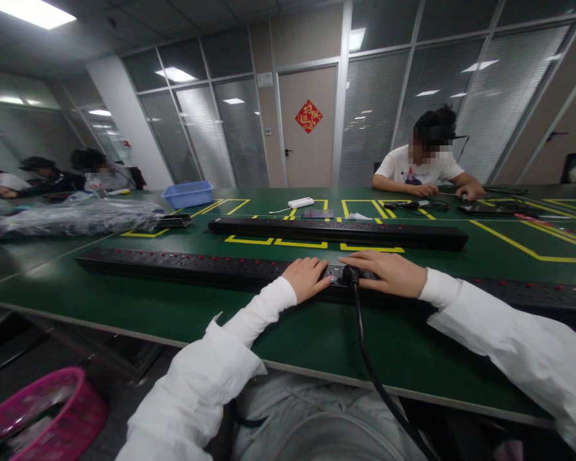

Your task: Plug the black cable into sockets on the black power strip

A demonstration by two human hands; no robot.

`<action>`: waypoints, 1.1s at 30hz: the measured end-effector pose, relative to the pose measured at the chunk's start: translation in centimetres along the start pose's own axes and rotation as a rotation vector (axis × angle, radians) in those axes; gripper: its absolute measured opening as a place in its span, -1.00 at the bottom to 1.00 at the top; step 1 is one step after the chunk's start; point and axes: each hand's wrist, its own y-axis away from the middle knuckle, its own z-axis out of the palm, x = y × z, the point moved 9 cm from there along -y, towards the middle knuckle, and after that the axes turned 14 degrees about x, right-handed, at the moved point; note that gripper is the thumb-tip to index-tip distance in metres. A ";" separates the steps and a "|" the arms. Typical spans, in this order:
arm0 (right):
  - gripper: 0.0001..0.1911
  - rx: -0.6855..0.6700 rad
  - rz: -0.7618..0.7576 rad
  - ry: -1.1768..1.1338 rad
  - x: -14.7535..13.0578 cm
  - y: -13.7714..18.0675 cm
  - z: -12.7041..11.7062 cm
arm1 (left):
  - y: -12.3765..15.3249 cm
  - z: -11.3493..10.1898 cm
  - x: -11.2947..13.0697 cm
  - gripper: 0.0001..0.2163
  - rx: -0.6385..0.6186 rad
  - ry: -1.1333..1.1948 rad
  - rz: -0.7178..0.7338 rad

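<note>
A long black power strip with a row of red dots lies across the table in front of me. My left hand rests on top of it, fingers laid toward the far edge and thumb at a small panel. From the other side, my right hand lies over the strip with fingers stretched out past the panel. Between the hands, a black plug stands at the panel, its thick black cable running down toward my lap. The right thumb is partly hidden by the plug.
Another black power strip lies beyond. More strip shows right of my forearm; whether it is separate, I cannot tell. Plastic wrapping, a blue bin and a white device are farther off. A person sits opposite. A pink basket stands lower left.
</note>
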 end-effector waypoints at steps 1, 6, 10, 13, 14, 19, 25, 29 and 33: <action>-0.49 0.000 -0.002 0.016 0.0 0.0 0.0 | 0.0 0.0 0.0 -0.58 0.002 0.001 0.001; -0.49 0.032 -0.020 0.105 0.2 -0.3 -0.6 | 0.0 -0.1 0.0 -0.57 0.008 0.001 0.001; -0.61 0.056 -0.020 0.101 0.6 -0.4 -1.4 | 0.0 0.0 0.0 -0.57 0.004 0.005 0.002; -0.69 0.065 0.000 0.081 1.1 -0.5 -2.0 | 0.0 0.0 0.0 -0.58 0.007 0.009 0.000; -0.70 0.067 0.007 0.073 1.2 -0.5 -2.1 | 0.0 0.0 0.0 -0.58 0.010 0.008 0.000; -0.71 0.059 0.018 0.027 1.9 -0.6 -1.9 | -0.1 0.0 0.0 -0.57 0.025 0.010 0.006; -0.70 0.047 0.018 -0.043 2.4 -0.5 -1.4 | -0.1 0.1 0.0 -0.56 0.022 0.011 0.009; -0.70 0.036 0.044 -0.101 2.5 -0.6 -0.9 | -0.1 0.1 0.0 -0.56 0.023 0.012 0.008; -0.71 0.040 0.116 -0.182 2.9 -0.6 -0.6 | 0.0 0.0 0.0 -0.56 0.025 0.006 0.004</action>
